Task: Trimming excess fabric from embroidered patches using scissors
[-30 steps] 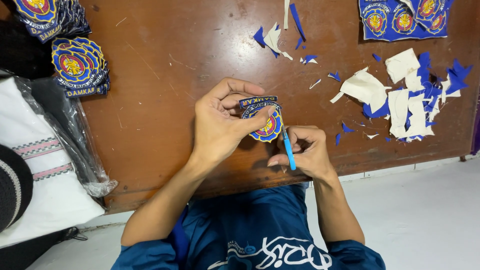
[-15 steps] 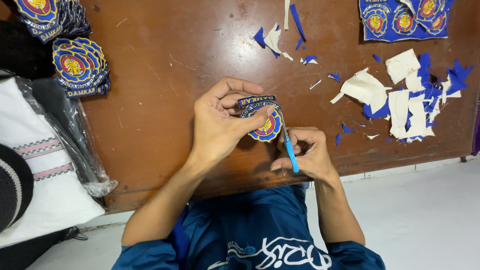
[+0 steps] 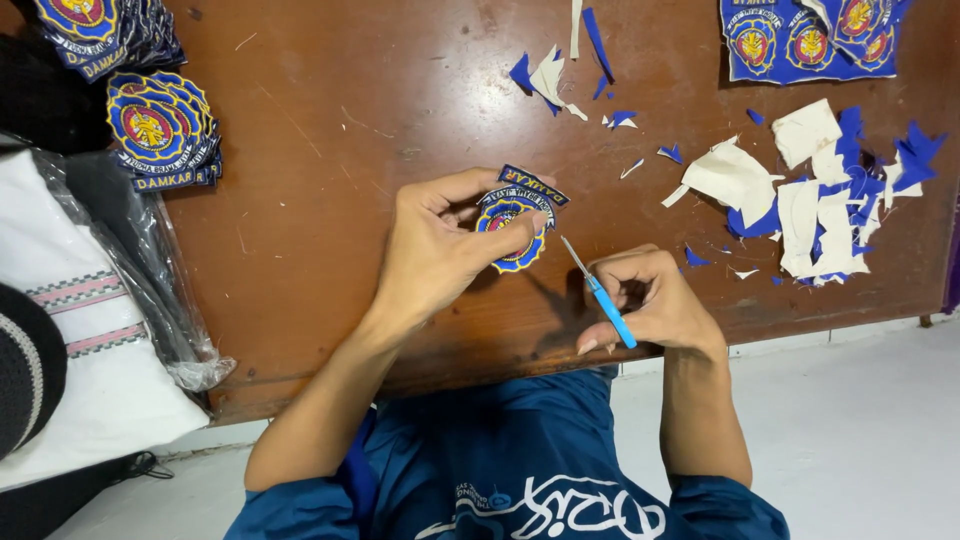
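Left hand [image 3: 440, 250] pinches a round embroidered patch [image 3: 515, 225] (blue, yellow rim, red centre) between thumb and fingers, held up off the wooden table [image 3: 330, 150]. Thumb lies across the patch's lower face, index curls over the top edge.

Right hand [image 3: 650, 300] is closed around small blue-handled scissors [image 3: 600, 290]. Metal tip points up-left toward the patch's right edge, just short of it, not touching. Can't tell if the blades are parted; they read as a single thin line.

Around the fingers:
- right of the right hand: a heap of white and blue offcuts [image 3: 810, 200]
- beyond the fingertips: smaller scraps [image 3: 550, 75]
- far upper right: an uncut sheet of patches [image 3: 800, 40]
- well left of the left hand: a stack of trimmed patches [image 3: 160, 125], plus a bag in clear plastic [image 3: 90, 330]

Risks as I judge them:
- Left thumb tip sits near the edge the blades aim at. A bite taken too close could nick it.
- Patch is held by a two-point pinch only, so it can pivot under blade pressure and the cut may wander into the stitched border.
- Thin tip (short blades) could snag embroidery thread and fray the rim.
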